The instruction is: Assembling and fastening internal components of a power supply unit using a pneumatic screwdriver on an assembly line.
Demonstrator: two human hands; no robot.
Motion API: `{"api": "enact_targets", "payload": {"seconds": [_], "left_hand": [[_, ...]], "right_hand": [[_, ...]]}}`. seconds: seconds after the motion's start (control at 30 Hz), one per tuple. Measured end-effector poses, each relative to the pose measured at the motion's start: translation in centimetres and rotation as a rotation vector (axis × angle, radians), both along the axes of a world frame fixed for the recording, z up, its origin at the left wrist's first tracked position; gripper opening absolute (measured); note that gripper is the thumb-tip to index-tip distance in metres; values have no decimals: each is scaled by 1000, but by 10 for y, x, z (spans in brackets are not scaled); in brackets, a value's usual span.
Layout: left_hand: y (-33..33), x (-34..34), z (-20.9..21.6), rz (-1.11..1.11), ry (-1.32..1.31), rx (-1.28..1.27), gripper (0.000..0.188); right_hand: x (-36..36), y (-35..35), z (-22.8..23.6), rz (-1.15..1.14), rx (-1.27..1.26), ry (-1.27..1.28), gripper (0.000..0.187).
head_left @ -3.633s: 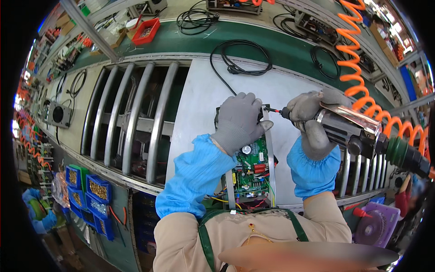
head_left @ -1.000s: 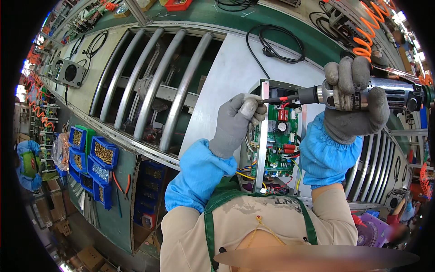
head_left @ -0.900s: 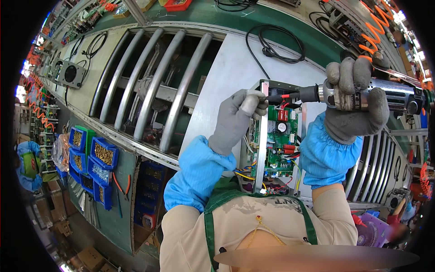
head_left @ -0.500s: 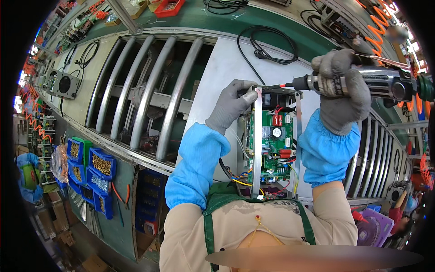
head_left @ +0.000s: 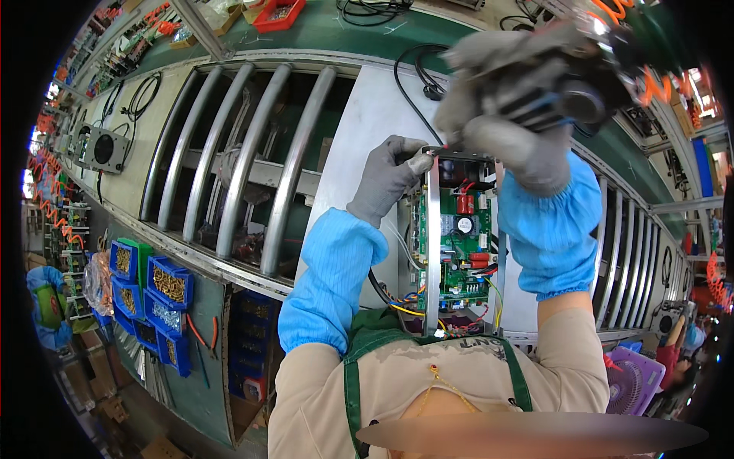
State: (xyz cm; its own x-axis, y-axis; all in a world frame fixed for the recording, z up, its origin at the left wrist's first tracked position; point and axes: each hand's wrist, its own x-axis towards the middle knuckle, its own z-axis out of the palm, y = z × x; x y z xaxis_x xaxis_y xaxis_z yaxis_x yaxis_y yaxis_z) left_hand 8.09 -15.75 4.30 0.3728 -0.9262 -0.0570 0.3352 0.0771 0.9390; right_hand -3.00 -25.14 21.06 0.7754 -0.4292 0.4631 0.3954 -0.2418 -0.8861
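My left hand (head_left: 382, 180), in a grey glove, has its thumb and fingertips closed on the far left corner of a metal frame (head_left: 433, 252). Whether a screw is also between those fingertips cannot be made out. Inside the frame lies a green circuit board (head_left: 453, 289) with red and black parts and coloured wires at its near end. My gloved right hand (head_left: 520, 149) is wrapped round a power screwdriver (head_left: 562, 88), smeared by motion. The bit's tip is close to my left fingertips, at the frame's far edge; the hand and tool hide the frame's far right corner.
Metal rollers (head_left: 245, 161) run along the left, with more on the right. Blue bins (head_left: 170, 283) of screws and red-handled pliers (head_left: 205, 336) lie at lower left. A black cable (head_left: 409, 96) lies beyond the frame. A purple fan (head_left: 636, 381) stands at lower right.
My right hand has swung the screwdriver inward and away from me, so the tool now tilts over the frame's far end. My left hand keeps its hold at the corner.
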Motion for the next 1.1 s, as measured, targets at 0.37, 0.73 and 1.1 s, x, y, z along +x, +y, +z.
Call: {"api": "enact_targets", "payload": {"seconds": [0.37,0.73,1.1], "left_hand": [[1,-1,-3,-7,36,-23,37],[2,-4,-1,30,-15,-19,40],[1,-5,-5,65,-26,59,32]], "right_hand": [[20,-5,7,185,-12,102,42],[19,6,7,-62,-41,114,40],[15,-6,-4,-135,95,71,33]]}}
